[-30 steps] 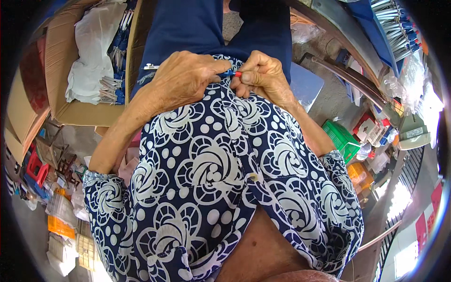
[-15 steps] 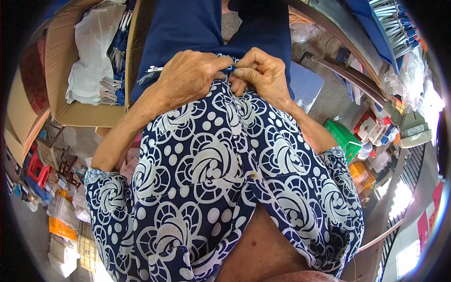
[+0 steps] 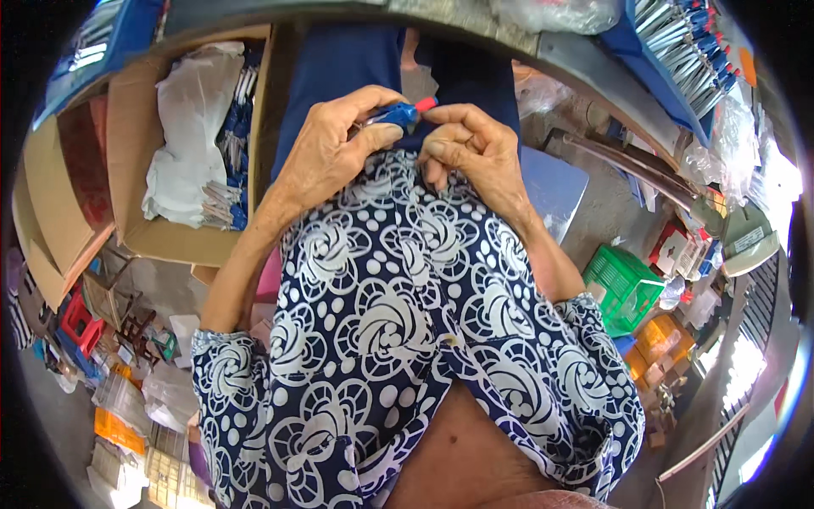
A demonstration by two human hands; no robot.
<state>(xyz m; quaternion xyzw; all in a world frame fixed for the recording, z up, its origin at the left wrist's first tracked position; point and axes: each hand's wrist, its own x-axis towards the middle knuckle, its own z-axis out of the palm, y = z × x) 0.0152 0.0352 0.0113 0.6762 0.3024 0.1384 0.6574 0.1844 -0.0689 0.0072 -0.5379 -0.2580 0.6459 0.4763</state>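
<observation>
In front of my waist, my left hand (image 3: 343,144) is closed round a small blue piece with a red tip (image 3: 400,112). Its thumb lies along the near side, and the red tip points right. A bit of a pale shaft shows inside the palm; the rest is hidden by the fingers. My right hand (image 3: 475,148) is just to the right, fingers curled and thumb pressed to them. Its index fingertip is close to the red tip; whether they touch I cannot tell. What those pinched fingers hold, if anything, is hidden.
An open cardboard box (image 3: 174,242) at my left holds white wrapping and several blue-and-silver sticks (image 3: 231,148). A dark bench edge (image 3: 339,19) crosses ahead. At the far right stands a blue tray (image 3: 657,93) of silver sticks with red ends. A green crate (image 3: 623,288) sits right.
The blue piece has turned in my left hand and now shows a red tip. My right hand has drawn slightly away from it. The view has shifted, bringing the bench edge in.
</observation>
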